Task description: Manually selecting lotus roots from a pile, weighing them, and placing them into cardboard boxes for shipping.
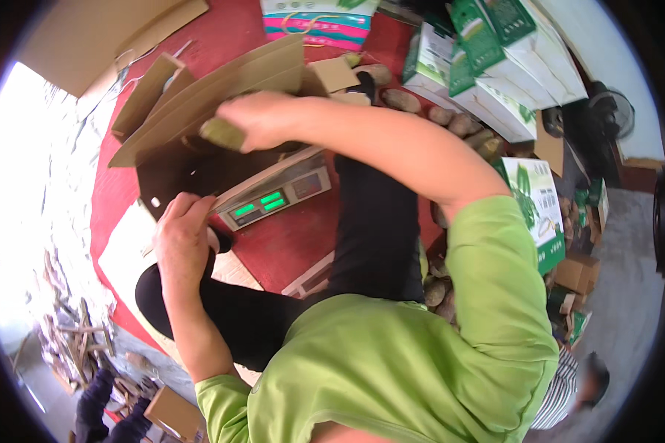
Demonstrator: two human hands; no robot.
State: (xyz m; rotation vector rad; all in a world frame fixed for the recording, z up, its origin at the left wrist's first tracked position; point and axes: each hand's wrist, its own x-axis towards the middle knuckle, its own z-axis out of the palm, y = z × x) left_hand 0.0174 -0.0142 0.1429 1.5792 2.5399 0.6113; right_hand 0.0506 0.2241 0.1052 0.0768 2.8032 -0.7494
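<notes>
Under everything spreads a red mat (277, 258), and on its far part, between and beyond the two hands, stands an open cardboard box (273, 70) with its flaps up. To the right of the right hand, past the forearm, are stacked green-and-white cartons (495, 59). Just on the near side of the box, between the left hand and the right forearm, a scale (277, 201) shows lit green digits; whether the box rests on it is hidden. Brown roots (402, 100) lie to the right of the right hand. The left hand (183, 230) rests bent at the box's near left corner, seemingly gripping the edge. The right hand (262, 120) is closed around the back end of a greenish root (220, 134), held above the box opening, its front end poking out leftward. Blur hides its skin, but it looks firm, fairly weighty for its size, and liable to bruise if dropped; a full-palm hold around its thick middle would suit it best.
</notes>
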